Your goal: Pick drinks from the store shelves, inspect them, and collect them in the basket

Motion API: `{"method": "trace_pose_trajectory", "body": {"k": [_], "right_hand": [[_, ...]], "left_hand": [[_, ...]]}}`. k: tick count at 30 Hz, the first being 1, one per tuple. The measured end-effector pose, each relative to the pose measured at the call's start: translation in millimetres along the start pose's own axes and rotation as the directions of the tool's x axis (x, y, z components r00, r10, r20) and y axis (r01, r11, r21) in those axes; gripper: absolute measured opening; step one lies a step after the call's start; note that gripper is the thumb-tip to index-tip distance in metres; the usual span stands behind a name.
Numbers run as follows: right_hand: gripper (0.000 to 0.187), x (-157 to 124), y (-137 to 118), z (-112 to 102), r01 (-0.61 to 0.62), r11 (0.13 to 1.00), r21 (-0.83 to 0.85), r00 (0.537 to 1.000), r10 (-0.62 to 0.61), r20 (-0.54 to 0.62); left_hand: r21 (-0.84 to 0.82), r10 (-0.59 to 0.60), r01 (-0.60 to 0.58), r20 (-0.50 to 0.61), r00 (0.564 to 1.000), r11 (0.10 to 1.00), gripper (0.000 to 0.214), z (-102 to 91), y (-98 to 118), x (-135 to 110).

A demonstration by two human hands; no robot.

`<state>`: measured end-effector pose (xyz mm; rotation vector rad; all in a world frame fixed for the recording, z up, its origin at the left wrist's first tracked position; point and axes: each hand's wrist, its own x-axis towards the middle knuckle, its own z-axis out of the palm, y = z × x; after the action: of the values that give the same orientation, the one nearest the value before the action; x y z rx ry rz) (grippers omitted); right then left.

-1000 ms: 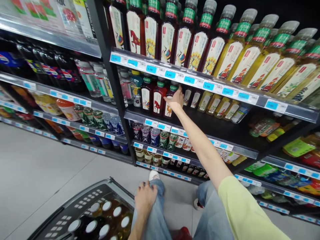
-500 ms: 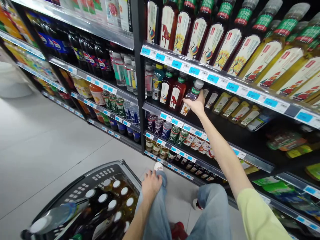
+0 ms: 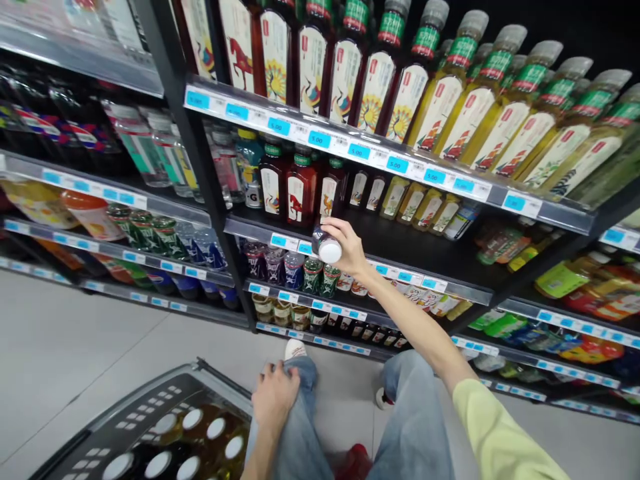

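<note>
Right hand (image 3: 349, 247) is gripping a dark white-capped bottle (image 3: 327, 248) at twelve o'clock before the shelf rail (image 3: 425, 284), left hand (image 3: 273, 400) is lying loose on the knee (image 3: 300, 427), and the basket (image 3: 150, 399) at eight o'clock is carrying amber drinks (image 3: 193, 419).

— What can be read on these shelves?
— The blue price tags (image 3: 319, 139) on the upper shelf rail (image 3: 280, 112) seem to say 5.00, but the digits are small.
— Is any brand visible?
— One bottle with a yellow cap (image 3: 249, 167) carries a white letter G near its bottom. The tall bottles (image 3: 376, 83) have picture labels, and their writing is too small to read.
</note>
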<state>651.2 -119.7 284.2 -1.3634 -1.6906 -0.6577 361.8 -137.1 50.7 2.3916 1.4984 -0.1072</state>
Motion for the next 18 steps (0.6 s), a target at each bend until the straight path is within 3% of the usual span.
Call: {"method": "trace_pose_trajectory", "body": {"k": [6, 11, 15, 18], "right_hand": [[0.036, -20.9, -6.4, -10.0, 0.047, 0.999, -0.003, 0.990, -0.047, -0.137], [0.022, -57.4, -31.6, -48.7, 0.210, 0.975, -0.077, 0.960, -0.221, -0.171], [0.035, -90.1, -61.5, -85.0, 0.208, 0.977, -0.053, 0.965, -0.213, -0.150], [0.057, -117.3, -81.2, -99.5, 0.114, 0.993, 0.012, 0.971, -0.109, -0.215]], "left_hand": [[0.034, 0.000, -0.001, 0.022, 1.000, 0.999, 0.048, -3.3, 2.7, -1.1], [0.045, 0.004, -0.005, 0.021, 1.000, 0.999, 0.049, -1.9, 7.4, -0.5], [0.061, 0.002, -0.003, 0.023, 1.000, 0.998, 0.050, -3.4, 10.6, -2.6], [0.065, 0.002, -0.004, 0.028, 1.000, 0.998, 0.050, -6.0, 11.0, -4.6]]}}
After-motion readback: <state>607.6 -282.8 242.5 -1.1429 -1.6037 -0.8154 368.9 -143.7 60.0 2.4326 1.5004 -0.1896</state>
